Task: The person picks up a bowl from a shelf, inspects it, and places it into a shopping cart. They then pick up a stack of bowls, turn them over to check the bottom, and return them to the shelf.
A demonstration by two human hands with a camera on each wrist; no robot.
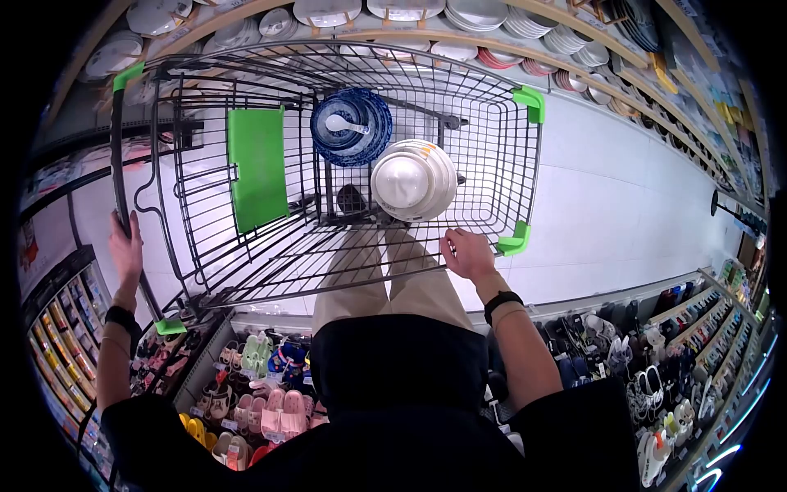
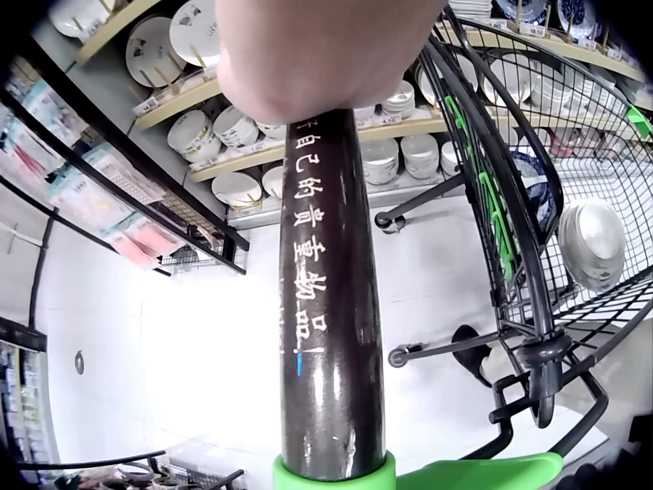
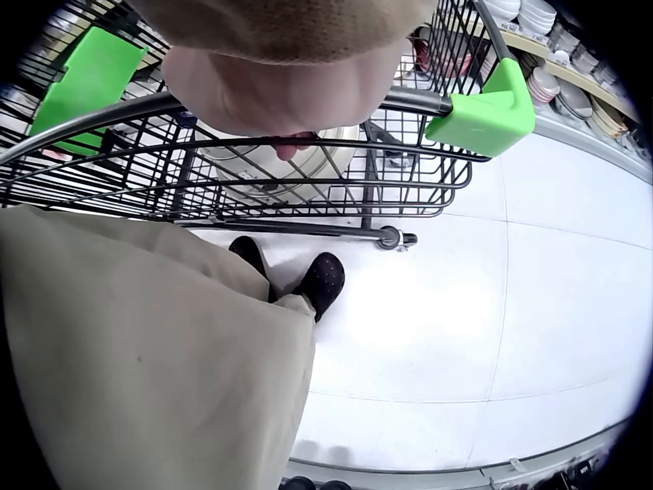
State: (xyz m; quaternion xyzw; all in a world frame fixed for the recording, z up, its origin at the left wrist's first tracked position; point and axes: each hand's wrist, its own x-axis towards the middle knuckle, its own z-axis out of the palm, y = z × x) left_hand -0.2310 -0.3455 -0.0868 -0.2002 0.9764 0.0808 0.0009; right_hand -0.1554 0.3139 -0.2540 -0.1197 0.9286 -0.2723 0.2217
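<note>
A black wire shopping cart (image 1: 270, 283) with green corner pieces stands in front of the person. My left hand (image 1: 126, 246) grips its dark handle bar (image 2: 332, 306), which carries white lettering in the left wrist view. My right hand (image 1: 469, 252) curls over the cart's near side rim, close to the green front corner (image 3: 485, 117); in the right wrist view its fingertips are mostly hidden behind the hand (image 3: 286, 92). Inside the basket sit stacked blue-patterned bowls (image 1: 352, 148) with a white spoon (image 1: 346, 125) on them, and beside them a stack of white bowls (image 1: 406, 182).
Shelves of plates and bowls (image 1: 475, 15) run along the cart's far side. Racks of slippers (image 1: 283, 410) and shoes (image 1: 656, 389) line the near side. White floor (image 1: 607, 197) stretches off to the right. The person's shoes (image 3: 324, 281) are beside the cart's lower frame.
</note>
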